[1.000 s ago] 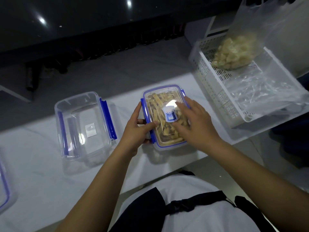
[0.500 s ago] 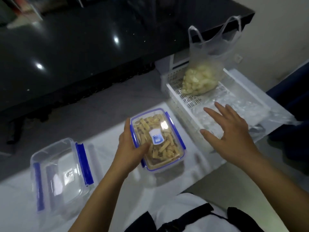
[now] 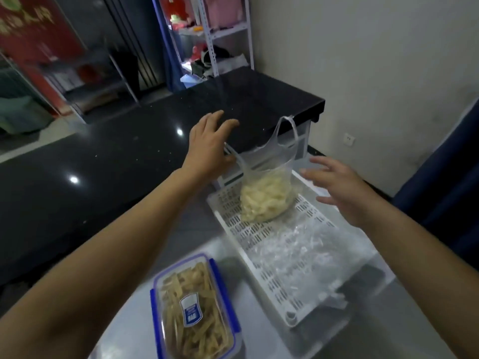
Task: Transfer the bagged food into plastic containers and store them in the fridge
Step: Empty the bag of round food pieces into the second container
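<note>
A clear plastic bag of pale food pieces (image 3: 264,196) stands in the far end of a white slotted basket (image 3: 261,265). My left hand (image 3: 207,146) is stretched out with fingers spread, right by the bag's left handle loop. My right hand (image 3: 339,185) hovers open just right of the bag, holding nothing. Near the table's front edge sits a lidded clear container with blue clips (image 3: 193,309), filled with tan food strips and apart from both hands.
Crumpled empty clear plastic (image 3: 298,255) lies in the basket's near half. A black glossy counter (image 3: 129,156) runs behind the white table (image 3: 388,327). A metal shelf rack (image 3: 220,35) stands far back by the wall.
My left hand let go of the filled container and reached up to the bag's handle. My right hand moved forward beside the bag. The view swung up and right; the empty container left view.
</note>
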### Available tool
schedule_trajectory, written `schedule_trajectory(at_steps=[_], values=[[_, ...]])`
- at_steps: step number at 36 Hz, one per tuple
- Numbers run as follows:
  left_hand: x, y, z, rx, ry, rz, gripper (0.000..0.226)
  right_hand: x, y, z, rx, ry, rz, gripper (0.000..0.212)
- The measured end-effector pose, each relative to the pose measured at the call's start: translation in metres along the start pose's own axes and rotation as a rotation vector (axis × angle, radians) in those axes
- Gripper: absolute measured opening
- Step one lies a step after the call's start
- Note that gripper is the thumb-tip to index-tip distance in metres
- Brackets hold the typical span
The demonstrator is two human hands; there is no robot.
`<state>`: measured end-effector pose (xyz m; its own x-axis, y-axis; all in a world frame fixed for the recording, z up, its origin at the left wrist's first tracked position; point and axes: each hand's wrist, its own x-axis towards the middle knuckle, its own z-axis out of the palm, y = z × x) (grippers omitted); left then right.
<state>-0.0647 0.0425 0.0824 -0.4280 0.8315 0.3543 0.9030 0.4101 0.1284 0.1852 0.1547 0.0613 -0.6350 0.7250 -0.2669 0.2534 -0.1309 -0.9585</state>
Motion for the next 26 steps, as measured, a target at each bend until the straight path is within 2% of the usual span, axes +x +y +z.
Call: schedule_trajectory(at_steps=[3, 5, 9, 12, 16, 18, 22, 26], values=[[0.026, 0.006, 0.005, -0.06, 0.061, 0.004, 0.025, 0.035, -0.023, 0.0, 0.052, 0.017, -0.035, 0.041], [0.036, 0.013, 0.004, -0.116, 0.096, -0.011, 0.018, 0.057, -0.034, 0.004, 0.039, 0.02, -0.071, 0.034], [0.041, 0.031, 0.001, -0.2, 0.12, -0.031, 0.021, 0.087, -0.042, 0.01, -0.023, 0.028, -0.112, 0.009], [0.04, 0.037, -0.001, -0.226, 0.08, -0.051, 0.041, 0.089, -0.042, 0.017, -0.056, -0.016, -0.167, 0.011], [0.039, 0.044, -0.006, -0.316, -0.014, -0.087, 0.071, 0.07, -0.053, 0.03, 0.0, -0.178, -0.283, 0.012], [0.04, 0.047, -0.004, -0.345, -0.058, -0.098, 0.071, 0.062, -0.058, 0.035, -0.012, -0.258, -0.302, 0.012], [0.04, 0.048, -0.003, -0.313, -0.156, -0.062, 0.054, 0.052, -0.063, 0.034, -0.025, -0.333, -0.277, 0.017], [0.034, 0.05, -0.005, -0.424, -0.217, -0.096, 0.05, 0.044, -0.065, 0.027, 0.036, -0.396, -0.262, 0.019]])
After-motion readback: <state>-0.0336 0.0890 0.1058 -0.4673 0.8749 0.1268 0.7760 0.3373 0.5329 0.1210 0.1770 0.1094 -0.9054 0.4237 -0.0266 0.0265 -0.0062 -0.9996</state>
